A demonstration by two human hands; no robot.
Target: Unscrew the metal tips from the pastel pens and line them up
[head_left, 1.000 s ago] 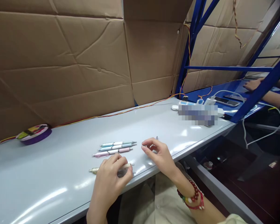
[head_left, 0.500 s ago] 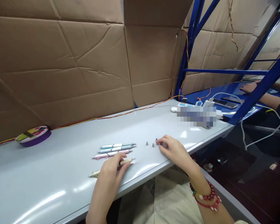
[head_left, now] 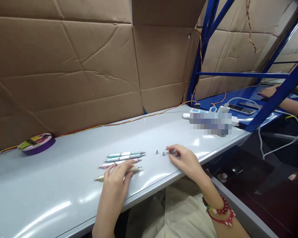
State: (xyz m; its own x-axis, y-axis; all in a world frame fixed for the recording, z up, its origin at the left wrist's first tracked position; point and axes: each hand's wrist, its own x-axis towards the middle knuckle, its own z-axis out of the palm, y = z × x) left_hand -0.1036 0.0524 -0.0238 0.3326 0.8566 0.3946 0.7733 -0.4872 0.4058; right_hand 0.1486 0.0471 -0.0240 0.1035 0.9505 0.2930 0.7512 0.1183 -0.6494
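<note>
The left hand [head_left: 115,180] lies flat on the beige pen [head_left: 119,173] near the desk's [head_left: 52,185] front edge; the right hand [head_left: 185,158], half-curled and empty, should pinch one small tip [head_left: 163,153] squarely.

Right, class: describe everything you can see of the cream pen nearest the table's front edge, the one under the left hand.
The cream pen lies flat on the grey table, nearest its front edge, just in front of three pastel pens. It looks like plastic, with a pale barrel, a thin point at its right end and a darker, brassy-looking left end. The left hand rests over its middle, hiding that part; whether the grip is closed around it cannot be told.
</note>
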